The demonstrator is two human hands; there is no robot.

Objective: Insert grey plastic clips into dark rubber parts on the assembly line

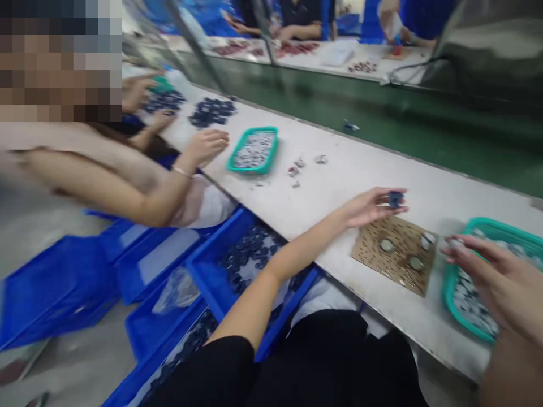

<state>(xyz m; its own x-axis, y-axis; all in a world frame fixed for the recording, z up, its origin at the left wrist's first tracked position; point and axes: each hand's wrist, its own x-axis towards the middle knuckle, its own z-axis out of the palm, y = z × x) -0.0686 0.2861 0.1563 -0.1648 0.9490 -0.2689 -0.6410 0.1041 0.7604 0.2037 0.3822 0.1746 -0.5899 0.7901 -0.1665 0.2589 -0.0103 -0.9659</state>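
Note:
My left hand [373,206] is raised just over the far-left edge of a brown board, fingers closed on a small dark blue plastic part [396,199]. The brown board [369,254] lies flat on the white table, covered with small dark marks, with a few round pale pieces [416,262] on it. At the right, my right hand [487,260] is above the near-left side of a green basket [449,288] of small white and dark parts. Its fingertips pinch a small pale piece [456,243], blurred, whose kind I cannot make out.
Another green basket [275,148] of pale parts stands further left on the white table [335,186], with loose small bits nearby. A co-worker's hand [206,148] is beside it. Blue bins [207,282] holding dark parts sit at my left below the table edge. A green strip [305,99] runs behind.

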